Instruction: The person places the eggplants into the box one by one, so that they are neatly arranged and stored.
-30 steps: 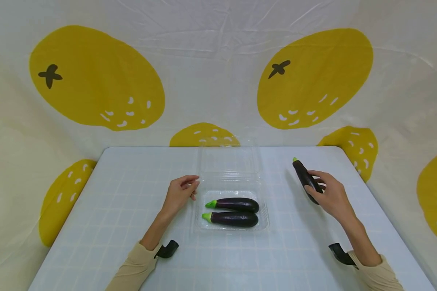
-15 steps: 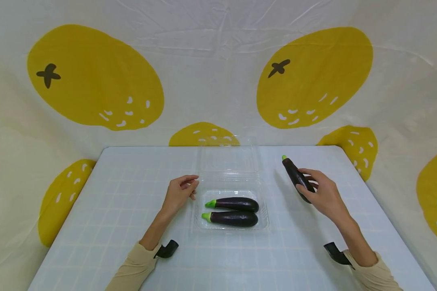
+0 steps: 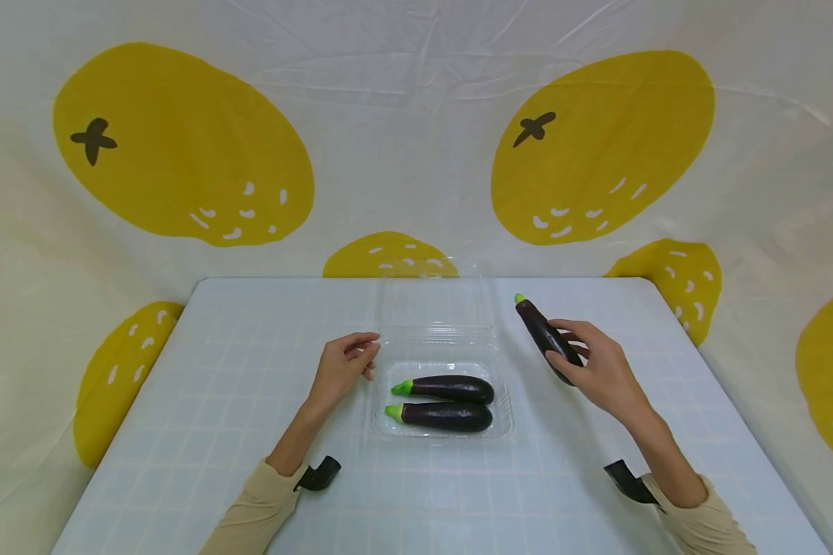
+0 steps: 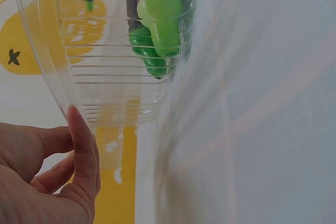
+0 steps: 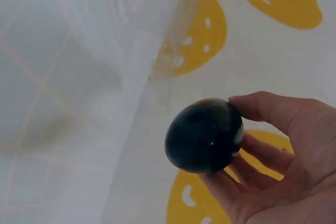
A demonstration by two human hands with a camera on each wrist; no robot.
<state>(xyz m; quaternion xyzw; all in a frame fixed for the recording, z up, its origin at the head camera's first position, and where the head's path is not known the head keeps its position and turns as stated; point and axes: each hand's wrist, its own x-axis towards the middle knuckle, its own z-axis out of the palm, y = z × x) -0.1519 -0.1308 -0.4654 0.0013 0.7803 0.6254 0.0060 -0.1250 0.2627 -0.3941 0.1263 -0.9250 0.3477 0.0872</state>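
Note:
My right hand [image 3: 595, 372] grips a dark purple eggplant [image 3: 543, 333] with a green stem end, held tilted above the table to the right of the container. In the right wrist view the eggplant [image 5: 202, 137] shows its rounded end, between thumb and fingers. Two more eggplants [image 3: 451, 389] lie side by side in the clear plastic clamshell container [image 3: 504, 428], stems to the left. My left hand [image 3: 343, 370] is at the container's left edge; in the left wrist view a fingertip of the left hand [image 4: 52, 166] seems to touch the container rim [image 4: 44, 82].
The container's clear lid [image 3: 436, 302] stands folded back toward the table's far edge. A pale checked cloth covers the table [image 3: 250, 324]. Behind hangs a white curtain [image 3: 403, 154] printed with yellow fruit shapes.
My right hand has moved left with the eggplant, closer to the container. The left hand and the two eggplants in the container have stayed in place.

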